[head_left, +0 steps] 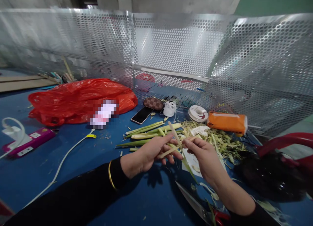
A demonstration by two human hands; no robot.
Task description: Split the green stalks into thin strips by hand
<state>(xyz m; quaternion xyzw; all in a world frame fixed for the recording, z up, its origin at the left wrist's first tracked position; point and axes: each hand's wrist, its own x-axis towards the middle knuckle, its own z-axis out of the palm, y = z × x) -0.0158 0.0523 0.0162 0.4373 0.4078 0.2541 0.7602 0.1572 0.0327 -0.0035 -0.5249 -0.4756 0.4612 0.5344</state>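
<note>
Stalk [174,148], one, pinched in grips of left hand [146,154] and right hand [205,157]; one phone [141,115].

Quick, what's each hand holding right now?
Left hand: closed around a pale green stalk.
Right hand: pinching a thin strip at that stalk.

My blue table [29,187] is fenced by a perforated metal screen [181,43]. A red bag [78,95] lies far left, with a phone [141,115] just right of it and a checkered pouch [153,103] behind the phone. Beside the pouch sit a white mesh thing [169,108], a tape roll [198,113] and an orange packet [227,122]. A pink power bank [31,141] lies at my left, and a white cable [63,160] crosses the table. Scissors [195,203] lie near me, and a black basket [269,177] with red handles sits on the right.
</note>
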